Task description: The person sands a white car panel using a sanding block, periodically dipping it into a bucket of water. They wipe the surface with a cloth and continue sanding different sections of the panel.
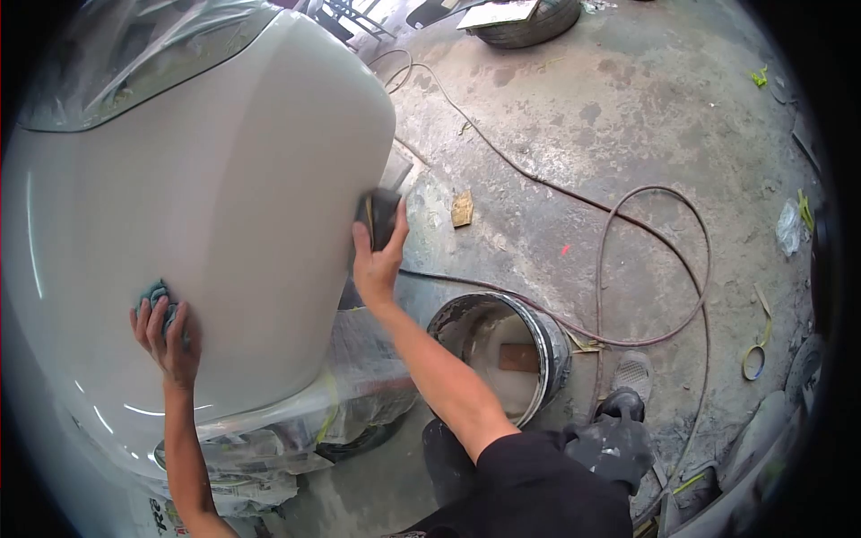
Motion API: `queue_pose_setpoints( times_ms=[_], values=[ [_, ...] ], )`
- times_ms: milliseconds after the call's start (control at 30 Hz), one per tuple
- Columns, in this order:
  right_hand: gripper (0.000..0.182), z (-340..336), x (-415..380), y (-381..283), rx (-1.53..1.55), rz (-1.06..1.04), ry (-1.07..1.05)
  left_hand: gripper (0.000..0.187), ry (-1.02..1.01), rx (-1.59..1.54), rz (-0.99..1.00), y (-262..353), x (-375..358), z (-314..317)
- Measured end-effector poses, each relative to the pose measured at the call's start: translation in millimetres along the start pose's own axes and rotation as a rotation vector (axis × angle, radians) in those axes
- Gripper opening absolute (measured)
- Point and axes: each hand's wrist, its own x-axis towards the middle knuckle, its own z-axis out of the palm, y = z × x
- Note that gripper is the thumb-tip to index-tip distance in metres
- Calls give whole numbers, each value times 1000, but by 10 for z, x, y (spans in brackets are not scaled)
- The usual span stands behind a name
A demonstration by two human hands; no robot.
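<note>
A pale grey car body panel (260, 179) fills the left side of the head view. My left hand (169, 341) presses a crumpled teal cloth (154, 294) flat against its surface, fingers curled over it. At the panel's right edge, my right hand (380, 260) grips a dark sanding block (380, 215); this area is slightly blurred, and the block's working face is hidden. Close to my right forearm stands a bucket (549, 336) of cloudy water, with a brown rectangular piece (519, 357) inside it.
Plastic sheeting (368, 359) covers the car's lower part, and more film (152, 45) the glass. A hose (659, 231) loops over the stained floor (538, 117). A tyre (529, 29) lies at the back, a tape roll (753, 362) at right, a tan scrap (462, 209) near the panel.
</note>
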Motion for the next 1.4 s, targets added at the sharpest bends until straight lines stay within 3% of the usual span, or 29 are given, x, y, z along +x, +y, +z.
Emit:
queue_pose_setpoints(
  times_ms=[67, 200, 233, 300, 367, 467, 533, 600, 700, 833, 933, 1000, 1067, 1167, 1200, 1233, 1333, 1400],
  values=[
    [82, 13, 260, -23, 40, 55, 0, 29, 2, 2, 9, -2, 33, -9],
    [76, 0, 1579, -408, 199, 70, -154, 28, 15, 7, 8, 8, 17, 20],
    [74, 46, 1538, -280, 188, -34, -98, 28, 9, 2, 13, 1, 6, 13],
    [74, 66, 1022, -214, -119, -234, 45, 28, 14, 8, 6, 0, 15, 11],
    [75, -31, 327, -109, -245, -492, -50, 28, -5, 5, -8, 6, 8, -12],
    [77, -66, 401, -269, -293, -619, -110, 28, -4, 3, -11, -18, -16, -15],
    [75, 150, 1226, -719, -319, -638, -117, 29, 19, -10, -3, 7, 14, 10],
    [72, 309, 1850, -1180, -250, -500, -235, 30, 5, -7, -18, 36, 34, 12],
    [69, 315, 1360, -990, -296, -560, -108, 31, 13, -9, -26, 22, 21, -2],
    [63, -44, 7, -348, -334, -894, -231, 36, -8, -13, -58, 34, -10, -21],
    [66, 117, 692, -797, -368, -919, -207, 36, 9, -14, -48, 22, -11, 1],
    [70, 411, 1442, -1108, -327, -774, -147, 35, 13, -14, -37, 33, 14, 5],
    [75, 493, 1847, -1412, -243, -538, -275, 35, 12, -15, -34, 27, 15, -8],
    [78, 385, 1163, -1161, -395, -644, -177, 36, 24, -27, -50, 40, 22, -12],
    [77, 328, 787, -920, -389, -813, -144, 36, 28, -29, -69, 48, 25, -18],
    [64, 233, 456, -721, -361, -953, -169, 36, 29, -36, -83, 53, 33, -25],
    [64, 117, 349, -690, -312, -935, -277, 37, 50, -60, -101, 71, 24, -3],
    [69, 335, 1021, -974, -426, -903, -215, 38, 54, -73, -96, 32, 9, 15]
  ],
)
